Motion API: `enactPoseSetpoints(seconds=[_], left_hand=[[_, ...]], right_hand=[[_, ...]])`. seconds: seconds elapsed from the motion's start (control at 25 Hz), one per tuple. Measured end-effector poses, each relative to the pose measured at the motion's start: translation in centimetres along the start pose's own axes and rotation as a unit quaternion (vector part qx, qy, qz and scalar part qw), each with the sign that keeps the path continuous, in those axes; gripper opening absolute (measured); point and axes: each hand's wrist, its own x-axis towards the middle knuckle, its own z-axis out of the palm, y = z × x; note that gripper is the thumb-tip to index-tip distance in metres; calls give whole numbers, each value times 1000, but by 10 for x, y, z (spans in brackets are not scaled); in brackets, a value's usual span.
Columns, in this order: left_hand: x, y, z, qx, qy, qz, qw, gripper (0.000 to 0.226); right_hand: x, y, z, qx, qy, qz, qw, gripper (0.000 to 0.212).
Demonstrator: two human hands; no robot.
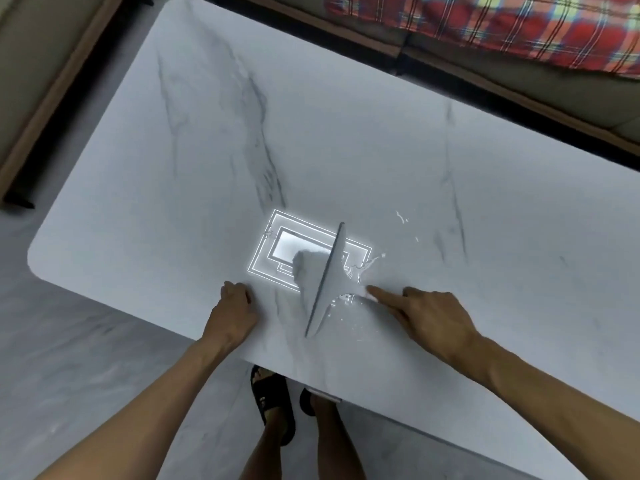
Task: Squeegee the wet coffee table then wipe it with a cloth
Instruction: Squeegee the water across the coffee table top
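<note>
Reaching toward the squeegee (325, 282) lying near the table's (173, 133) near edge, the right hand (433, 317) is stretching out its forefinger, other fingers tucked, gripping nothing. The cloth (306, 271) is sitting against the blade's left side, probably waiting its turn; water (363, 268) is glistening on the right. The left hand (235, 303), fingers curled and empty, is bracing nearby.

surface (381, 150): white stone look with grey veins, smooth, shiny enough to mirror a lamp
squeegee (329, 285): pale grey, smooth, matt, looks like plastic
water (362, 270): glossy drops
floor (86, 341): grey stone look, smooth
blanket (519, 26): soft checked cloth
</note>
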Motion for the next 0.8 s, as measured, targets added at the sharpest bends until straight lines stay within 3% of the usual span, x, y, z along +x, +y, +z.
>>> enactPoseSetpoints(seconds=[0.16, 0.24, 0.4, 0.56, 0.8], left_hand=[[-10, -5, -8, -36, -22, -18, 999, 8], [-14, -8, -12, -78, -3, -35, 996, 8], [-15, -27, -26, -164, 79, -96, 979, 17], [-16, -68, -42, -160, 109, -127, 973, 12], [-12, -88, -42, -140, 75, -125, 979, 13]], right_hand=[[-60, 25, -15, -19, -9, 105, 994, 44], [-62, 9, -24, -24, -13, 111, 993, 44], [-5, -69, -31, -11, -38, -49, 998, 42], [67, -164, -16, -72, -79, -214, 971, 56], [117, -174, -16, -109, -18, -214, 971, 60]])
